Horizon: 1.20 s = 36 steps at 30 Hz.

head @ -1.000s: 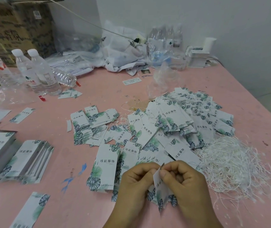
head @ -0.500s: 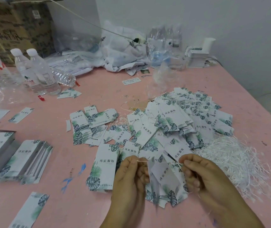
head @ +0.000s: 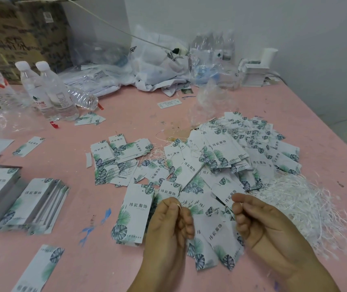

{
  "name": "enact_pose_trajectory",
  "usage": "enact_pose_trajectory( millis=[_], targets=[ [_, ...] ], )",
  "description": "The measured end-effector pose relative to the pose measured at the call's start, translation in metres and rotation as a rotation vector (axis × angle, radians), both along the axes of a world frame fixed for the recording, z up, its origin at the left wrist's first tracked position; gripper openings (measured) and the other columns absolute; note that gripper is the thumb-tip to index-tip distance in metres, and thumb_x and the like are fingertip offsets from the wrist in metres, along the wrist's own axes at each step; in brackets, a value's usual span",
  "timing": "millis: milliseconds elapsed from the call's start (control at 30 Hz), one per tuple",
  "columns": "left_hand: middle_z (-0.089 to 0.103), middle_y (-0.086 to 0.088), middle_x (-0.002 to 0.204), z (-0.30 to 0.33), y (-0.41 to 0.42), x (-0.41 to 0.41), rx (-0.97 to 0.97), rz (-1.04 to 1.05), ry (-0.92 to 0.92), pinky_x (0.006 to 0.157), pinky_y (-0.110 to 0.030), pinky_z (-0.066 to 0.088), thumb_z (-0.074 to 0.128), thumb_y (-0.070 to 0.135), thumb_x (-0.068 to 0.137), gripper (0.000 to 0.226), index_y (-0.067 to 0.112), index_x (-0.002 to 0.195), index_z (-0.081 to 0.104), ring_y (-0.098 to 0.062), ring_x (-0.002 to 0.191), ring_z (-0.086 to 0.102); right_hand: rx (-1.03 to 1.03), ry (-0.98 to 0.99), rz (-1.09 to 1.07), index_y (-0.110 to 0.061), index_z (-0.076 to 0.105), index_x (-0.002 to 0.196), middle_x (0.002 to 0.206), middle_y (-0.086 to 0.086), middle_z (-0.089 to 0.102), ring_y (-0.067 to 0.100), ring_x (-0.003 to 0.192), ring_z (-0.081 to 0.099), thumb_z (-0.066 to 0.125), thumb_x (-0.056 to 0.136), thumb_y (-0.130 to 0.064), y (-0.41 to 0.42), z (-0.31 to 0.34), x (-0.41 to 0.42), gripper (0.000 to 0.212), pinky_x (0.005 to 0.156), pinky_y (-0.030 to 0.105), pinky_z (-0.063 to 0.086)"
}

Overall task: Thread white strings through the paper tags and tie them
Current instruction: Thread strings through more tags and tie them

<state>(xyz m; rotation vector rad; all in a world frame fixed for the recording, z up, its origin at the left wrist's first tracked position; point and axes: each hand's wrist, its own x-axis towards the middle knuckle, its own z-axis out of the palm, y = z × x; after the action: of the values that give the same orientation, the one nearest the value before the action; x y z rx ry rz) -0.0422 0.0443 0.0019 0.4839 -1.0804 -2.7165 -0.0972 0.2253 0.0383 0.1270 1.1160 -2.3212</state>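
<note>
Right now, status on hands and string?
Left hand and right hand each pinch an end of the white string. Tag hangs between. Nothing obstructing.

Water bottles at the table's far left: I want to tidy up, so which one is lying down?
The capless clear bottle, right of the two upright white-capped bottles.

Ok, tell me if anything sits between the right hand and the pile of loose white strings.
Nothing visible does. The right hand pinches a string end, and the white string pile lies just to its right on the pink table, with no object between.
</note>
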Motion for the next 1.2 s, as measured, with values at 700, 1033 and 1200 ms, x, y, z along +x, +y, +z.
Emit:
enact_pose_trajectory(
  millis=[700,1033,1200],
  targets=[
    [0.07,-0.025,0.074,0.002,0.011,0.011,-0.308,-0.043,0.062,0.056,-0.024,0.053,0.072,0.0,0.072,0.014,0.004,0.084,0.078,-0.022,0.06,0.065,0.219,0.21,-0.022,-0.003,0.076,0.088,0.075,0.017,0.068,0.015,0.06,0.062,0.071,0.066,-0.015,-0.027,-0.013,0.02,0.026,0.055,0.022,0.053],
    [0.068,-0.008,0.067,-0.011,0.009,0.009,-0.413,-0.026,0.09,0.055,-0.02,0.048,0.082,0.022,0.069,0.019,0.011,0.084,0.077,-0.013,0.059,0.058,0.305,0.293,-0.043,-0.005,0.077,0.091,0.073,0.019,0.068,0.019,0.063,0.062,0.074,0.064,-0.021,-0.027,-0.01,0.024,0.031,0.06,0.025,0.054],
    [0.067,-0.004,0.069,-0.018,0.007,0.009,-0.468,-0.041,0.071,0.058,-0.022,0.046,0.084,0.037,0.071,0.032,0.013,0.089,0.076,-0.012,0.06,0.055,0.619,0.51,-0.1,-0.026,0.075,0.09,0.075,0.011,0.071,0.019,0.065,0.068,0.069,0.082,0.002,-0.03,-0.008,0.028,0.03,0.065,0.023,0.056]
  ],
)
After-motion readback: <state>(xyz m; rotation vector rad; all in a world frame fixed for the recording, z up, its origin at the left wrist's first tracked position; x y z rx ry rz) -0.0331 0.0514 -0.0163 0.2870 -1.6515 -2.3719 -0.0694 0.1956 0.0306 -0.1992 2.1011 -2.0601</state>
